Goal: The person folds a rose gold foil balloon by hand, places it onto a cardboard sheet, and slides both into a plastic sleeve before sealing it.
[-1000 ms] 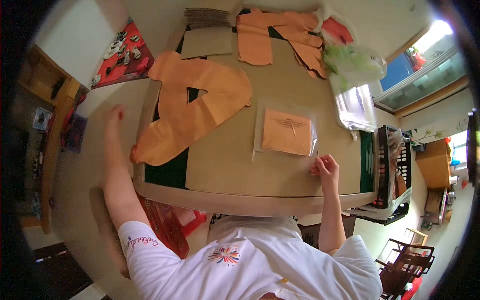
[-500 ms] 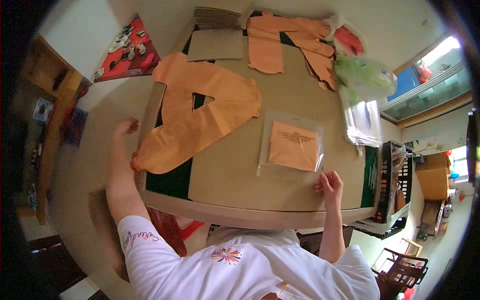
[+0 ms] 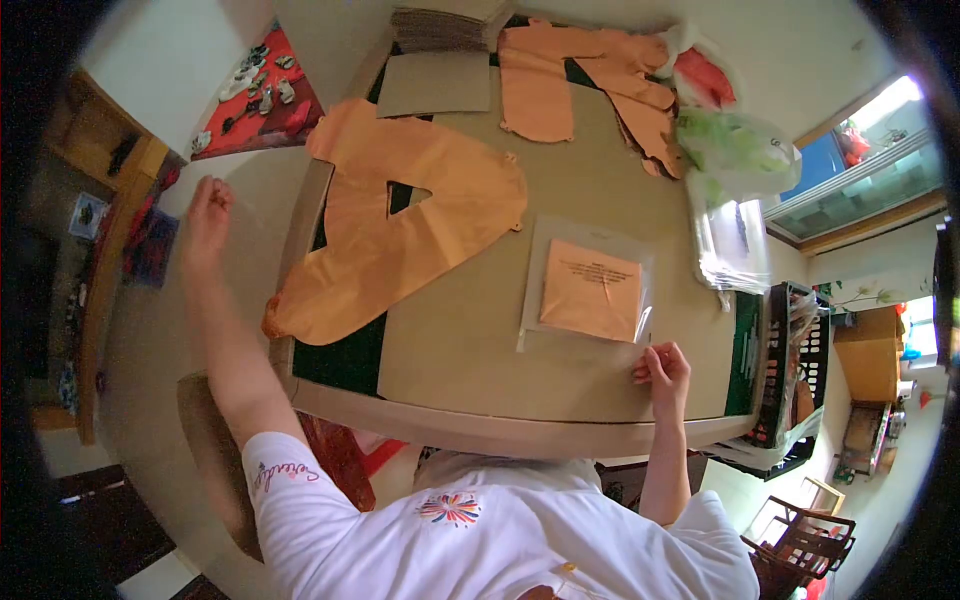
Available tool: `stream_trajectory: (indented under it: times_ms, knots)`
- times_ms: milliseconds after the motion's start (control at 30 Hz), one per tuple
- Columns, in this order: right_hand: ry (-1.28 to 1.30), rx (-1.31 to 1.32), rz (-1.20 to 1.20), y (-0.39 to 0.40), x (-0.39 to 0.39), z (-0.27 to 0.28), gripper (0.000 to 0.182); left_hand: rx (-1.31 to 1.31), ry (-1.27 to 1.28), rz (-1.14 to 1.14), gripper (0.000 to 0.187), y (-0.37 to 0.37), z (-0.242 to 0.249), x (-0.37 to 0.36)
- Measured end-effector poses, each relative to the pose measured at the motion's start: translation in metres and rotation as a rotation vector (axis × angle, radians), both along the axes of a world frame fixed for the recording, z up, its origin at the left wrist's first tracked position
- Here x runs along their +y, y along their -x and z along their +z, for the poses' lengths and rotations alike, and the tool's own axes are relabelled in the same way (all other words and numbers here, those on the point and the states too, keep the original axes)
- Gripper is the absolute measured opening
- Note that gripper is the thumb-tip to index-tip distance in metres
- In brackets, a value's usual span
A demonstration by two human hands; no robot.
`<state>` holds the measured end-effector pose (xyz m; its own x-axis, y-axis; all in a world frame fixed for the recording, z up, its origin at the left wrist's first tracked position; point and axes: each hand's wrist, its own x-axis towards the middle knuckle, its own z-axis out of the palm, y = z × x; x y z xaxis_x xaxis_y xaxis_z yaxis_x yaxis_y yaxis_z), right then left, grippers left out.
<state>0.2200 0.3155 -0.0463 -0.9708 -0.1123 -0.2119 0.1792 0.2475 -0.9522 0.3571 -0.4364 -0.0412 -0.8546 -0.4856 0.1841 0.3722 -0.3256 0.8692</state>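
My left hand point(image 3: 210, 205) is raised beyond the table's left edge, away from the things on it. Its fingers are curled together, and whatever they might hold is too small to make out. My right hand point(image 3: 665, 368) rests at the table's near right, fingers bent in a pinch just below the corner of a clear plastic bag point(image 3: 532, 305). Inside that bag lies a folded orange sheet point(image 3: 590, 295) with dark print. A flat orange foil balloon shaped like a letter A point(image 3: 430, 245) covers the table's left side. Another flat orange foil balloon point(image 3: 538, 95) lies at the far edge.
Grey cardboard sheets point(image 3: 435, 85) lie at the back left. Along the right are a green and white plastic bag point(image 3: 735, 150), a stack of clear bags point(image 3: 732, 245) and a black crate point(image 3: 800, 350). Several shoes point(image 3: 265, 90) stand on a red mat beyond.
My left hand has moved up and outward, away from the table's left edge. My right hand stays in nearly the same place, and the balloons and bag lie as before.
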Motion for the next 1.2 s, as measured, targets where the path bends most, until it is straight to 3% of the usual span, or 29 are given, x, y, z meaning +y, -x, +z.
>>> stream_trajectory:
  times_ms: [100,167,233,300,367,433,533,600,633,667,700,733,800,833,933,1033,1200]
  knots:
    - [-0.005,-0.011,-0.003,-0.002,0.005,-0.006,0.010,-0.603,0.243,-0.054,0.035,-0.015,-0.093,0.000]
    - [0.002,-0.024,-0.016,-0.002,0.011,-0.006,0.008,-1.010,0.678,0.109,0.036,-0.016,-0.113,0.009]
    - [0.064,-0.027,-0.065,-0.003,0.000,-0.005,0.008,-1.388,1.150,0.303,0.037,-0.007,-0.106,0.009]
    - [0.081,-0.011,-0.085,-0.013,-0.008,0.007,0.013,-1.534,1.470,0.297,0.033,0.001,-0.076,0.011]
    - [0.093,0.002,-0.054,-0.005,-0.012,0.011,0.018,-1.435,1.552,0.489,0.029,0.006,-0.029,0.030]
    - [0.080,-0.028,-0.025,-0.006,0.002,0.002,0.022,-1.117,1.433,0.701,0.025,0.011,0.003,0.065]
    - [0.147,0.009,0.064,-0.011,0.007,0.006,0.023,-0.726,1.401,0.686,0.021,0.023,0.026,0.137]
    - [0.212,-0.056,0.103,-0.008,0.018,-0.002,0.023,-0.533,1.385,0.491,0.018,0.033,0.045,0.252]
    - [0.248,-0.091,0.126,-0.008,0.023,-0.004,0.024,-0.524,1.168,0.307,0.019,0.035,0.061,0.316]
    - [0.248,-0.083,0.160,-0.008,0.026,-0.003,0.024,-0.684,1.201,0.171,0.022,0.040,0.060,0.359]
    - [0.251,-0.074,0.196,-0.008,0.028,-0.001,0.025,-0.220,1.412,0.014,0.030,0.047,0.022,0.371]
    - [0.257,-0.065,0.234,-0.009,0.030,0.000,0.026,-0.155,1.457,-0.136,0.040,0.052,0.041,0.413]
    - [0.077,0.026,0.303,-0.010,0.033,0.001,0.030,0.006,1.447,-0.334,0.058,0.064,0.017,0.452]
    - [-0.016,0.071,0.338,-0.010,0.034,0.004,0.032,-0.005,1.477,-0.369,0.061,0.066,0.010,0.464]
    - [-0.692,0.581,0.388,-0.009,0.027,0.020,0.034,-0.040,1.554,-0.429,0.068,0.065,0.001,0.480]
    - [-0.620,0.911,0.443,0.005,0.026,0.019,0.026,-0.078,1.558,-0.421,0.070,0.060,0.001,0.484]
    - [-0.383,0.771,0.503,0.021,0.031,0.005,0.015,-0.118,1.344,-0.372,0.058,0.057,-0.006,0.487]
